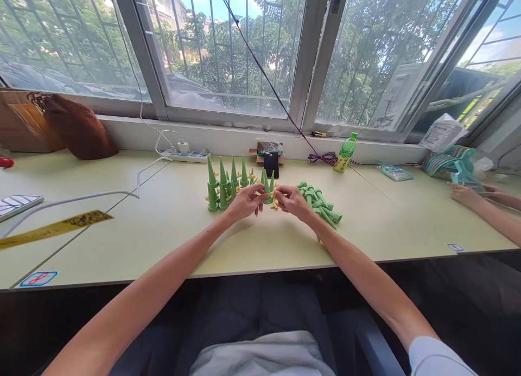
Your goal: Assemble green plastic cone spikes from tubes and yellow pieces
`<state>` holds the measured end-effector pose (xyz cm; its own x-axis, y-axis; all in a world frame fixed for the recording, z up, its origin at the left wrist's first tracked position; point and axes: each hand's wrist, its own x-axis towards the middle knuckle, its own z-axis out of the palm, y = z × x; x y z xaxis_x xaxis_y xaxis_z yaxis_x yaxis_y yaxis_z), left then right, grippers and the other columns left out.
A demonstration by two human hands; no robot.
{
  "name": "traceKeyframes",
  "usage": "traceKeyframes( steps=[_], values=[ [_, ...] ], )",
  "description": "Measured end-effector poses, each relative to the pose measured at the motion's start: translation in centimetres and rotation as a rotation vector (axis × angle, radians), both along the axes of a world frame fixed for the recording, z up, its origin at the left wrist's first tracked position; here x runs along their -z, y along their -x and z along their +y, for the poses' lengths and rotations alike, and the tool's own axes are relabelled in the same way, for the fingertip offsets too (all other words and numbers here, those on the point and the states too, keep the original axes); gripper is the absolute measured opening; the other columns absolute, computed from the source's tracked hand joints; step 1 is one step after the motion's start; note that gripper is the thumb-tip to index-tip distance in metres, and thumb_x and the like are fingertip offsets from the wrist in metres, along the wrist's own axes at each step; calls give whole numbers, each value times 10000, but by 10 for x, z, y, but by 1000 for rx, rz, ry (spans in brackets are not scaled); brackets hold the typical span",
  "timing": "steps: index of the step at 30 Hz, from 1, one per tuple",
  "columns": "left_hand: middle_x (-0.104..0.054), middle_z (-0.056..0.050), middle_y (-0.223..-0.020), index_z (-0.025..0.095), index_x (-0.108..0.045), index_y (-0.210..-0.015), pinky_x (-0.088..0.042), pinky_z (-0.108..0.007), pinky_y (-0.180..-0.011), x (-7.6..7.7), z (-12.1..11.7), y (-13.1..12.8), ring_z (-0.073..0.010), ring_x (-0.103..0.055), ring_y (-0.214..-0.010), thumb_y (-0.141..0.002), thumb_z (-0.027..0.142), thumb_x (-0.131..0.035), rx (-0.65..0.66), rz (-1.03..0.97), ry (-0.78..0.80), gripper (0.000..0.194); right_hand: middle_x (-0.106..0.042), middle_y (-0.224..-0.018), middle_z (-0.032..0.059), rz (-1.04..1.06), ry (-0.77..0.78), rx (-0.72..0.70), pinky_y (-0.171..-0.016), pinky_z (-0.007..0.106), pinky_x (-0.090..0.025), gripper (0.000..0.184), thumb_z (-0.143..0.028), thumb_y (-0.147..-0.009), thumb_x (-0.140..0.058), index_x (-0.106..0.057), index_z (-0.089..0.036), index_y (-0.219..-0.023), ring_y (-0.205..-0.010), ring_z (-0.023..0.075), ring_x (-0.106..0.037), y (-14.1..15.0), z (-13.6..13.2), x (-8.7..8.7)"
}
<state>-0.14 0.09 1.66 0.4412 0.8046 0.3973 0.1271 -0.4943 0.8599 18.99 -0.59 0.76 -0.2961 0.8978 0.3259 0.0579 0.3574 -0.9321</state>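
My left hand (245, 202) and my right hand (291, 201) meet over the pale green table (171, 229), fingers pinched together. Between them stands a green cone (267, 190) with a small yellow piece (275, 204) at its base; both hands grip this cone. Several upright green cones with yellow bits (224, 186) stand just left of my left hand. A pile of green cones lying flat (321, 203) rests right of my right hand.
A white power strip (185, 155) with a cable, a black box (271, 164), a green bottle (345, 153) and a brown bag (77, 127) line the window sill side. Another person's hands (476, 197) work at the far right. A yellow tape (52, 228) lies left.
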Motion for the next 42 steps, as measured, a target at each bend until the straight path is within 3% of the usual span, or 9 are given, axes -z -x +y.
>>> traceKeyframes(
  steps=[7,14,16,19,21,23,26,29,42],
  values=[
    [-579,-41,-906,164,-586,-877,-446,-179,-366,5,2,1,-70,-577,-493,-902,435,-579,-91,82,-216,272,-322,-479,-93,43,63,-39,-387,216,-203,414,-578,-782,-655,-508,-194,-735,-409,55,-250,1,-3,-5],
    [-589,-58,-1008,178,-641,-990,-444,-194,-383,3,0,-6,-69,-582,-494,-913,471,-562,-213,70,-258,313,-328,-506,-83,49,-19,84,-403,229,-254,411,-596,-802,-616,-520,-200,-753,-414,71,-296,4,2,-2],
    [-615,-48,-965,182,-630,-1009,-434,-196,-384,1,-2,-6,-74,-579,-483,-918,498,-548,-265,66,-242,339,-358,-523,-67,17,-91,153,-420,232,-270,405,-593,-826,-589,-538,-196,-763,-439,80,-320,4,5,0],
    [-603,-2,-715,170,-601,-877,-420,-201,-384,-3,-3,-6,-91,-555,-432,-929,562,-500,-306,58,-172,408,-388,-551,-48,-36,-187,256,-449,235,-293,397,-578,-853,-556,-566,-187,-784,-477,94,-347,2,9,3],
    [-559,7,-600,162,-569,-744,-403,-207,-371,-4,-4,-5,-100,-543,-404,-919,621,-475,-270,40,-91,501,-416,-586,-36,-73,-245,286,-469,235,-308,392,-566,-869,-542,-584,-182,-805,-505,99,-360,1,9,3],
    [-584,-23,-618,148,-568,-682,-395,-218,-355,-6,-4,-5,-109,-554,-407,-889,679,-478,-177,14,41,577,-442,-631,-26,-111,-300,288,-487,233,-316,387,-555,-884,-531,-595,-179,-822,-527,97,-358,0,9,3],
    [-637,-82,-729,115,-613,-718,-417,-234,-362,-9,-6,-7,-118,-579,-439,-835,727,-521,-52,-31,252,630,-446,-664,-25,-144,-341,265,-496,233,-313,377,-542,-904,-516,-600,-180,-842,-530,91,-327,0,8,3],
    [-642,-100,-766,97,-627,-752,-427,-232,-384,-11,-8,-7,-110,-578,-458,-801,740,-561,-12,-79,364,647,-447,-669,-26,-153,-342,251,-495,233,-310,373,-538,-908,-516,-603,-180,-852,-526,88,-313,-1,8,4],
    [-651,-89,-835,100,-630,-828,-448,-211,-433,-9,-6,-1,-104,-602,-533,-736,648,-715,120,-139,481,563,-469,-670,-18,-171,-330,219,-517,227,-328,369,-529,-894,-531,-611,-173,-837,-557,97,-365,-3,6,2]
  ],
)
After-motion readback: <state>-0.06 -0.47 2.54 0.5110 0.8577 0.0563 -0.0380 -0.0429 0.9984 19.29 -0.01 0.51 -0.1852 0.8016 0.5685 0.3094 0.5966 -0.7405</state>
